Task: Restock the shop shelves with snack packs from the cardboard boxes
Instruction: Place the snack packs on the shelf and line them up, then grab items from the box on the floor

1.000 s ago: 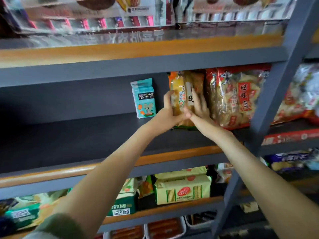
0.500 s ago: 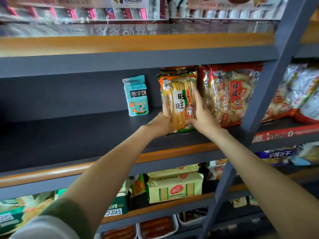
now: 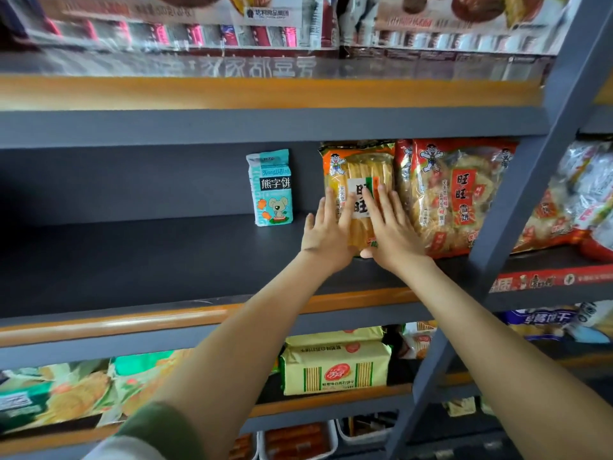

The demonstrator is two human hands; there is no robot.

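- Your left hand [image 3: 326,232] and right hand [image 3: 386,227] both lie flat, fingers straight and spread, pressed against the front of the orange rice-cracker pack [image 3: 358,174].
- That pack stands upright on the grey shelf [image 3: 149,257], set back from the shelf's front edge, its long axis vertical, directly ahead of both palms.
- It sits just beside the red cracker pack [image 3: 454,194] on its right; the teal biscuit pack [image 3: 272,189] stands apart on its left.
- Neither hand is clearly nearer; any further push goes straight toward the shelf's back.
- Your hands hide the pack's lower half, so you cannot tell whether its base sits square.
- No cardboard boxes are in view.
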